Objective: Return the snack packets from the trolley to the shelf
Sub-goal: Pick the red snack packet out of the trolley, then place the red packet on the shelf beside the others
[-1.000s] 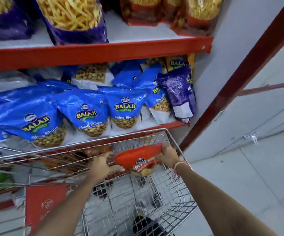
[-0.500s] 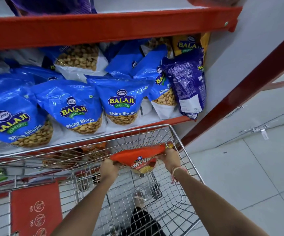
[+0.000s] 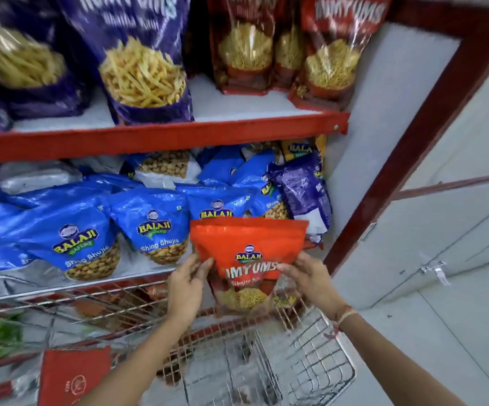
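A: The orange-red plastic snack packet (image 3: pixel 249 253)?
B: Glossy film, crinkled, clear window low down showing fine yellow strands.
A: The blue plastic peanut packets (image 3: pixel 85 235) on the lower shelf?
B: Same shiny film, lots of glare, wrinkled, clear bottoms.
A: The purple plastic packet of yellow sticks (image 3: pixel 146 68) up top?
B: Glossy plastic too, see-through panel.
A: The red metal shelf edge (image 3: pixel 161 136)?
B: Painted metal, smooth, slight sheen. The white shelf board (image 3: pixel 237 104) behind it looks matt and a bit grainy.
A: The silver wire trolley basket (image 3: pixel 319 356)?
B: Bare metal wire, polished, reflective.
A: The pale tiled floor (image 3: pixel 442 332)?
B: Smooth, faint sheen.
A: The red trolley flap (image 3: pixel 73 376)?
B: Smooth; material unclear.
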{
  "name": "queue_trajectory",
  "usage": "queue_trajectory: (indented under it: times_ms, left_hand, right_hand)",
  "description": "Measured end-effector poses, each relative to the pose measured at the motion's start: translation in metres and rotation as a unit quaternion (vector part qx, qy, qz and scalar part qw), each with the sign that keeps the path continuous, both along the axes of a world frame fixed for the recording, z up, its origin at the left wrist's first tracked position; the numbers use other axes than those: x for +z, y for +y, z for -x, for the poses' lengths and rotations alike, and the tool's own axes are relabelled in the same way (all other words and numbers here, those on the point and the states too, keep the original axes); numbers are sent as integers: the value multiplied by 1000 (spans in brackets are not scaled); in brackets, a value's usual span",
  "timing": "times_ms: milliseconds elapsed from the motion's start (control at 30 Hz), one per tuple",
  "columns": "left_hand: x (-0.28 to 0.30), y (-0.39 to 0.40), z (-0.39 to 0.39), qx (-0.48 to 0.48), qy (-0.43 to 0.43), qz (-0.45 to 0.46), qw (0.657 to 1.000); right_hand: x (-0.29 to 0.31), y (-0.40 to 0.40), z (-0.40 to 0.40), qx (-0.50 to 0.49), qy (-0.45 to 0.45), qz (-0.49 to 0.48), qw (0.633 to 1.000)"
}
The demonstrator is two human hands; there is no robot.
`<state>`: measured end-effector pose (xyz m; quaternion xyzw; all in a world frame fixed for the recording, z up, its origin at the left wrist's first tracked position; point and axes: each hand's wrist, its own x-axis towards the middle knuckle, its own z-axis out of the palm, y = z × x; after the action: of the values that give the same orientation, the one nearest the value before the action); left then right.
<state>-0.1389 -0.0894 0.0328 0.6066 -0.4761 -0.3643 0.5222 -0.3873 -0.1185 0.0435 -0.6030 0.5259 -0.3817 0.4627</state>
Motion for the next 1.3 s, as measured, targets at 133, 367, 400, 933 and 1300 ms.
queue_trajectory:
  times_ms: [133,367,400,933,1300]
  left_hand:
    - [63,-14,5,-4,76,64,995]
    - [181,-59,15,1,115,201,973]
    - [199,-67,18,7,117,220,968]
    - [345,-220,64,182,140,282,932]
    - [312,-279,54,247,185,238,921]
  right_hand:
    - [65,-12,1,5,-84,54,995]
    - [189,-46,1,5,-182,147,972]
    - [205,-54,2,6,-190,161,969]
    - [336,-205,-12,-37,-219,241,945]
    - [295,-280,-43,-63,-243,188,950]
